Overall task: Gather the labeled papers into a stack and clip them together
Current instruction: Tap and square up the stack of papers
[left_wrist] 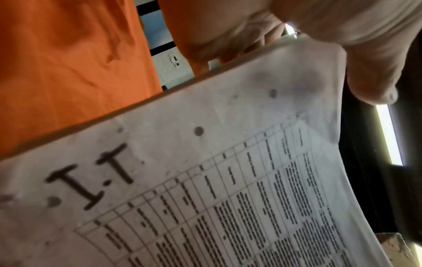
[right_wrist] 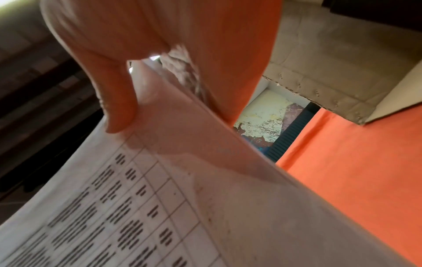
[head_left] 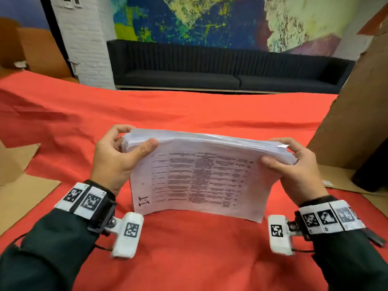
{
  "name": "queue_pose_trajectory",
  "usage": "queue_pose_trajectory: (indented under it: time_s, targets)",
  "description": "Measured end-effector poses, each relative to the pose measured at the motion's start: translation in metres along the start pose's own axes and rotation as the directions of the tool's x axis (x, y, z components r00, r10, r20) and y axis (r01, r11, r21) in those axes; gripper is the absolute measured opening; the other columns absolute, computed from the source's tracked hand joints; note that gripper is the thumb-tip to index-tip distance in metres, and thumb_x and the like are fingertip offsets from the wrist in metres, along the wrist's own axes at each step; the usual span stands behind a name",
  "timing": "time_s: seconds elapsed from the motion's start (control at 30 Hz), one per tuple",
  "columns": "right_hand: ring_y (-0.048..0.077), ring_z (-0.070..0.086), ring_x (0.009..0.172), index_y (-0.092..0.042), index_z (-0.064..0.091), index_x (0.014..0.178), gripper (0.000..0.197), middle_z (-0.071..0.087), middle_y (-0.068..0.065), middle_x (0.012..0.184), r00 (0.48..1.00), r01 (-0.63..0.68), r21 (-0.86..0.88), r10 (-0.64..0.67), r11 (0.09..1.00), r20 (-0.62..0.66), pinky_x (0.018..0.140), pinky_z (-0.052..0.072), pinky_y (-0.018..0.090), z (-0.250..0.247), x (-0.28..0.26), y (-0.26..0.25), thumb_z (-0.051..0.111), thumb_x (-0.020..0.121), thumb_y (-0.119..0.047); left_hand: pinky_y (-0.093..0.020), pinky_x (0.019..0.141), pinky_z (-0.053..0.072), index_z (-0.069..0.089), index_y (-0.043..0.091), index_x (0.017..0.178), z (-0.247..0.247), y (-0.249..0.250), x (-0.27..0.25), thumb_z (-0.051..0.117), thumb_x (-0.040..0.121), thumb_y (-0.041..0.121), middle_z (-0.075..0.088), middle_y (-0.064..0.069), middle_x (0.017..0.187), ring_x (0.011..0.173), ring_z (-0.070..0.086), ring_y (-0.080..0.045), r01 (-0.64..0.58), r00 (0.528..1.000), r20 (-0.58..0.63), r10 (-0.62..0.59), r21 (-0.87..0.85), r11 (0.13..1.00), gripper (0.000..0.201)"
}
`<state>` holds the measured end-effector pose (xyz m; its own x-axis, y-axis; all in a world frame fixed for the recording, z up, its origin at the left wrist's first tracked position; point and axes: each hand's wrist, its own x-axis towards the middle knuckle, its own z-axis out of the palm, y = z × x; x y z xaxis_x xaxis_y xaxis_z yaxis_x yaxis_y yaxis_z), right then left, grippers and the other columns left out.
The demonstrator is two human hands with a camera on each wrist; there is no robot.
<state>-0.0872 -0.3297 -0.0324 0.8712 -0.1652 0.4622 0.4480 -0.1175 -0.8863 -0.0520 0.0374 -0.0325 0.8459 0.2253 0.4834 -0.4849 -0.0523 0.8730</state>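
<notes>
A thick stack of white printed papers [head_left: 199, 175] stands nearly on edge above the red cloth [head_left: 189, 259]. Its front sheet carries a table of text and a handwritten label "1.1" [head_left: 143, 201]. My left hand [head_left: 123, 150] grips the stack's upper left corner, thumb on the front sheet and fingers behind. My right hand [head_left: 281, 156] grips the upper right corner the same way. The left wrist view shows the papers [left_wrist: 228, 180] and label close up under my thumb [left_wrist: 365, 72]. The right wrist view shows the papers [right_wrist: 182, 198] pinched by my right thumb [right_wrist: 114, 101]. No clip is in view.
The red cloth covers the table with creases toward the far left [head_left: 52, 114]. Brown cardboard lies at the left edge [head_left: 19, 177]. A tall cardboard panel [head_left: 352, 122] stands at the right. A dark sofa [head_left: 210, 68] lines the far wall.
</notes>
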Motion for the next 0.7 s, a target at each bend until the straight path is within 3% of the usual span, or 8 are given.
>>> queue_pose_trajectory:
  time_s: [0.07,0.17,0.27,0.33,0.43,0.5,0.6,0.7]
  targets:
    - [0.012,0.064,0.082,-0.018,0.070,0.100,0.037,0.073,-0.004,0.091,1.000,0.010,-0.059,-0.010,0.998,-0.010,0.077,0.053,0.024,0.002,-0.005,0.000,0.084,0.066,-0.016,-0.029,0.063,0.051,0.065,0.022,0.094,0.004,-0.003,-0.001,0.086,0.052,0.076,0.067,0.007,0.074,0.066,0.058,-0.012,0.053,0.998,-0.028,-0.054,-0.009,0.999,0.071]
    - [0.007,0.065,0.080,-0.020,0.069,0.108,0.043,0.071,-0.003,0.090,0.996,0.080,-0.141,-0.083,0.987,-0.014,0.075,0.052,0.019,0.009,-0.004,-0.008,0.086,0.070,-0.011,-0.017,0.053,0.041,0.062,0.020,0.077,0.018,0.005,0.000,0.075,0.069,0.069,0.052,0.018,0.057,0.053,0.045,-0.002,0.049,0.995,-0.085,-0.050,-0.008,0.999,0.051]
    - [0.010,0.069,0.098,-0.020,0.065,0.124,0.056,0.073,0.001,0.105,0.987,0.161,-0.192,-0.157,0.968,0.040,0.091,0.053,0.022,0.010,0.001,-0.017,0.083,0.076,0.002,-0.020,0.049,0.036,0.059,0.019,0.067,0.029,0.007,0.006,0.076,0.079,0.058,0.045,0.017,0.050,0.049,0.039,-0.005,0.052,0.985,-0.166,-0.050,0.006,0.999,0.044]
    - [0.008,0.067,0.109,-0.023,0.069,0.123,0.048,0.073,-0.002,0.114,0.970,0.243,-0.344,-0.232,0.907,0.075,0.100,0.049,0.024,0.011,0.003,-0.018,0.080,0.082,-0.002,-0.023,0.051,0.037,0.058,0.018,0.061,0.032,0.007,0.009,0.076,0.085,0.041,0.047,0.016,0.050,0.050,0.041,-0.006,0.066,0.976,-0.210,-0.059,0.029,0.997,0.038]
    - [0.013,0.065,0.111,-0.023,0.073,0.117,0.033,0.070,0.003,0.114,0.951,0.305,-0.443,-0.297,0.843,0.089,0.103,0.048,0.027,0.008,0.004,-0.014,0.072,0.090,-0.004,-0.029,0.061,0.041,0.069,0.018,0.066,0.029,0.006,0.012,0.069,0.078,0.027,0.058,0.009,0.061,0.059,0.050,-0.009,0.104,0.968,-0.236,-0.090,0.049,0.993,0.014]
    - [0.013,0.062,0.115,-0.025,0.071,0.123,0.034,0.066,0.002,0.118,0.951,0.305,-0.469,-0.286,0.829,0.114,0.106,0.046,0.027,0.005,0.005,-0.014,0.068,0.094,-0.008,-0.031,0.065,0.042,0.072,0.019,0.071,0.025,0.005,0.012,0.066,0.070,0.036,0.061,0.009,0.063,0.063,0.054,-0.012,0.120,0.964,-0.238,-0.115,0.006,0.993,0.019]
    - [0.009,0.055,0.123,-0.028,0.063,0.137,0.047,0.060,-0.002,0.127,0.945,0.323,-0.520,-0.244,0.791,0.217,0.110,0.039,0.025,0.002,0.005,-0.014,0.070,0.093,-0.015,-0.029,0.062,0.045,0.072,0.019,0.080,0.025,0.006,0.007,0.069,0.075,0.048,0.064,0.013,0.065,0.063,0.056,-0.008,0.072,0.975,-0.215,-0.059,0.049,0.996,0.030]
    - [0.014,0.057,0.120,-0.029,0.066,0.132,0.051,0.060,-0.001,0.123,0.937,0.344,-0.547,-0.238,0.763,0.257,0.109,0.042,0.029,0.001,0.008,-0.010,0.073,0.089,-0.003,-0.030,0.065,0.047,0.073,0.022,0.079,0.029,0.003,0.005,0.066,0.075,0.039,0.066,0.012,0.069,0.065,0.058,-0.009,0.060,0.974,-0.226,-0.028,0.135,0.989,0.019]
